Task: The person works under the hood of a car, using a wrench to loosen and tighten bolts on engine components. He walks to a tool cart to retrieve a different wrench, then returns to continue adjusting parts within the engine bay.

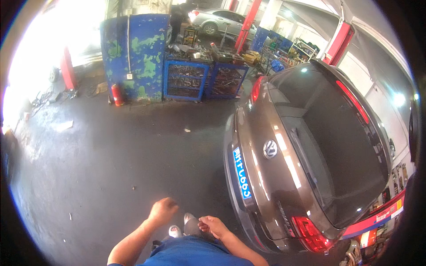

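Observation:
My left hand (pixel 163 211) is held in front of my body, its fingers curled in and slightly blurred; no object shows in it. To its right, my right hand (pixel 214 226) is closed too, thumb and fingers bent inward, and I see nothing between them. Both hands are in the air, apart from each other, above my shoes (pixel 175 231). Nearest to my right hand is the rear of a brown car (pixel 262 177), which it does not touch. The car has a blue licence plate (pixel 242 173) and a red tail light (pixel 312 233) at its near corner.
A red fire extinguisher (pixel 117 95) stands by a peeling blue pillar (pixel 135 57). Blue mesh-front cabinets (pixel 185 80) carry tools and parts at the back. Red lift posts (pixel 248 25) rise near a silver car (pixel 222 22). Small scraps lie on the grey floor (pixel 111 164).

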Demonstrator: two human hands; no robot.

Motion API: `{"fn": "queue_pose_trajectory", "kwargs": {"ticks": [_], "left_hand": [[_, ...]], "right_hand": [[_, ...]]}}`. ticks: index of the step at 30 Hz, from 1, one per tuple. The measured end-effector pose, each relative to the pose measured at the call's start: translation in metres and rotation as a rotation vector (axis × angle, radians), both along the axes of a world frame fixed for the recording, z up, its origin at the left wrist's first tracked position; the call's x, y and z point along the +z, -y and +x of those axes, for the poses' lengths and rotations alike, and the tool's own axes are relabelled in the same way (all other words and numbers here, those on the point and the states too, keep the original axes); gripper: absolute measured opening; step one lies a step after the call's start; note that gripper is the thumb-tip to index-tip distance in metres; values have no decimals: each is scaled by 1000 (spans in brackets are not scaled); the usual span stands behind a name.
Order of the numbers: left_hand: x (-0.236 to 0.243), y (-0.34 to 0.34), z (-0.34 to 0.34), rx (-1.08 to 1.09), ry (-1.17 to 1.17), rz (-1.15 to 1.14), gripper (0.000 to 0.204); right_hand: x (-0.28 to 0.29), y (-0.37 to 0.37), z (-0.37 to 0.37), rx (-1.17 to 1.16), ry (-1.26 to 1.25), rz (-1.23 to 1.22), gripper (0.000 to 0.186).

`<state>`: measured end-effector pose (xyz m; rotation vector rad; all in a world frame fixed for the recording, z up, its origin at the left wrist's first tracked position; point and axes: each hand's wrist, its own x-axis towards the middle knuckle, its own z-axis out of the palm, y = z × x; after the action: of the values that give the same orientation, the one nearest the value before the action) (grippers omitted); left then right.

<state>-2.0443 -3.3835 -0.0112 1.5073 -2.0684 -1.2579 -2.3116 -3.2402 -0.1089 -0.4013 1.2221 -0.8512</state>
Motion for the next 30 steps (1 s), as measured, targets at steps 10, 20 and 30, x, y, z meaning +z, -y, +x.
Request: {"fn": "queue_pose_trajectory", "kwargs": {"ticks": [10,20,30], "left_hand": [[13,217,-103,-206,-308,418,43],[-24,437,-55,515,58,69,34],[-82,702,-119,185,124,-21,34]], "right_hand": [[54,312,-10,49,705,-161,71],[98,556,-76,209,776,-172,70],[10,701,-192,-524,746,56,53]]}}
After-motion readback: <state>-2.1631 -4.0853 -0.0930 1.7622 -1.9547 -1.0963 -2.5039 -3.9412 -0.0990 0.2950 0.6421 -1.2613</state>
